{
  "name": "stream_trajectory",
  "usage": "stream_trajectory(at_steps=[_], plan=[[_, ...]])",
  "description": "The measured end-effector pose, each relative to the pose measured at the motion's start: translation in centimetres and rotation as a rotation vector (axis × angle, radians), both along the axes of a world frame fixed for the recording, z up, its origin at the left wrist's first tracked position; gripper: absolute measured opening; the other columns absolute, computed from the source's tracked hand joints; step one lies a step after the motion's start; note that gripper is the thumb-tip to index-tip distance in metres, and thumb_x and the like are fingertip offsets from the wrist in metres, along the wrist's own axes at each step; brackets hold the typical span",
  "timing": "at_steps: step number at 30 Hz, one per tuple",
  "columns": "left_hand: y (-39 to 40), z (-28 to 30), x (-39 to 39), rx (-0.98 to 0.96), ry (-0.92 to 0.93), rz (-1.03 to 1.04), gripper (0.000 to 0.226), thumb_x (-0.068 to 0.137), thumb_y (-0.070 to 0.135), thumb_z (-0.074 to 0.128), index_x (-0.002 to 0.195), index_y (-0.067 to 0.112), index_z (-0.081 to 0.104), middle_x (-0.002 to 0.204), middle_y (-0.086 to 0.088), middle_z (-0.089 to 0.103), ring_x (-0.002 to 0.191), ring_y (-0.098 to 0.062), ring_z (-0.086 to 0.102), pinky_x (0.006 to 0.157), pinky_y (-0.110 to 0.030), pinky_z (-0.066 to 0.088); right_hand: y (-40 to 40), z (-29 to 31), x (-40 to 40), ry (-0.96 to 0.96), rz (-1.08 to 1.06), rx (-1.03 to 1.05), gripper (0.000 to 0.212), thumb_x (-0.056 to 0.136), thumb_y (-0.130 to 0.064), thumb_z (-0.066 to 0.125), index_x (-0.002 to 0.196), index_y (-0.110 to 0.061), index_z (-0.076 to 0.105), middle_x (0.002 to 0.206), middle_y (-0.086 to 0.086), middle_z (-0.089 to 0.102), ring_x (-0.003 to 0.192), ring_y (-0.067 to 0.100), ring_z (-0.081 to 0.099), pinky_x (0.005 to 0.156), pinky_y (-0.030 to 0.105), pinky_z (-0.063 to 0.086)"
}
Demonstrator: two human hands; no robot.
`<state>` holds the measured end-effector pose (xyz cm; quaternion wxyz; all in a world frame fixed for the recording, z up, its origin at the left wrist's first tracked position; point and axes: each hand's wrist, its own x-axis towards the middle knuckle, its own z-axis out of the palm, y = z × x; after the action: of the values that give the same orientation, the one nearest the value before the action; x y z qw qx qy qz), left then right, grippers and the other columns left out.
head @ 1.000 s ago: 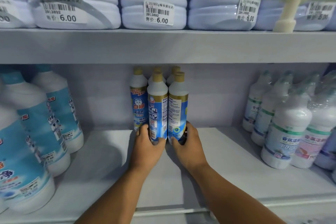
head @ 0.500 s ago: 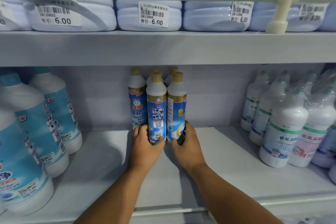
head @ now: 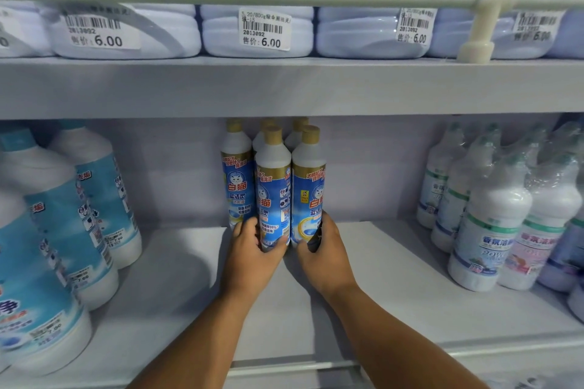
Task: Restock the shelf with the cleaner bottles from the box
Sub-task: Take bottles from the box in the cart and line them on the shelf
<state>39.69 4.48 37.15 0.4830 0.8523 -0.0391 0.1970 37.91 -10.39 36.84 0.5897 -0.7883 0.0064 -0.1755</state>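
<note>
Bottles, two front cleaner units (head: 273,189) and (head: 309,193), stood upright mid lower shelf (head: 395,278), caps up, long axes vertical. Left hand (head: 252,249) and right hand (head: 322,249) each gripped one base. Risk: a hasty release could tip tall narrow bottles into rear row (head: 235,174).

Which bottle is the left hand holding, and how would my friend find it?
Look at the lower shelf, in the gap between the big blue-labelled bottles and the white wrapped ones. A small cluster of slim blue bottles with tan caps stands there. The left hand grips the front bottle; the right hand grips its neighbour.
</note>
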Motion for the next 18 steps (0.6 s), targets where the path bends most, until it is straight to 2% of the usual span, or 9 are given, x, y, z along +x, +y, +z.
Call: stream_trajectory(at_steps=[4, 7, 9, 15, 18], plan=[[-0.01, 0.07, -0.09, -0.010, 0.024, 0.039, 0.047, 0.071, 0.041, 0.086, 0.101, 0.025, 0.054, 0.099, 0.009, 0.065, 0.085, -0.009, 0.066, 0.065, -0.028, 0.058, -0.04, 0.20, -0.10, 0.026, -0.003, -0.017, 0.051, 0.091, -0.025, 0.072, 0.135, -0.033, 0.047, 0.123, -0.017, 0.059, 0.108, -0.001, 0.059, 0.078, 0.006, 0.049], [-0.23, 0.38, -0.39, -0.043, 0.060, 0.031, 0.046, 0.074, 0.033, 0.085, 0.102, 0.024, 0.050, 0.095, 0.014, 0.062, 0.082, -0.008, 0.066, 0.059, -0.020, 0.051, 0.02, 0.30, -0.15, 0.039, -0.006, -0.032, 0.048, 0.092, -0.028, 0.072, 0.132, -0.034, 0.047, 0.120, -0.019, 0.058, 0.104, -0.006, 0.058, 0.074, 0.004, 0.047], [-0.33, 0.39, -0.45, -0.039, 0.068, 0.023, 0.044, 0.076, 0.026, 0.083, 0.106, 0.022, 0.050, 0.097, 0.011, 0.062, 0.084, -0.011, 0.065, 0.059, -0.018, 0.048, 0.05, 0.33, -0.18, 0.043, -0.011, -0.037, 0.048, 0.092, -0.027, 0.072, 0.131, -0.035, 0.046, 0.118, -0.020, 0.055, 0.103, -0.008, 0.056, 0.074, 0.002, 0.046], [-0.15, -0.14, 0.03, -0.041, 0.035, 0.015, 0.049, 0.072, 0.031, 0.085, 0.109, 0.024, 0.054, 0.106, 0.005, 0.067, 0.094, -0.013, 0.066, 0.068, -0.023, 0.053, 0.06, 0.19, -0.12, 0.031, -0.023, -0.042, 0.047, 0.089, -0.029, 0.075, 0.127, -0.033, 0.047, 0.120, -0.016, 0.057, 0.103, -0.013, 0.055, 0.073, 0.002, 0.048], [-0.08, -0.28, 0.18, -0.029, 0.016, 0.031, 0.050, 0.070, 0.036, 0.086, 0.108, 0.024, 0.055, 0.108, 0.004, 0.067, 0.097, -0.016, 0.065, 0.074, -0.035, 0.060, 0.08, 0.20, -0.12, 0.034, -0.017, -0.041, 0.048, 0.090, -0.029, 0.074, 0.132, -0.031, 0.049, 0.121, -0.016, 0.060, 0.103, -0.006, 0.058, 0.073, 0.003, 0.049]])
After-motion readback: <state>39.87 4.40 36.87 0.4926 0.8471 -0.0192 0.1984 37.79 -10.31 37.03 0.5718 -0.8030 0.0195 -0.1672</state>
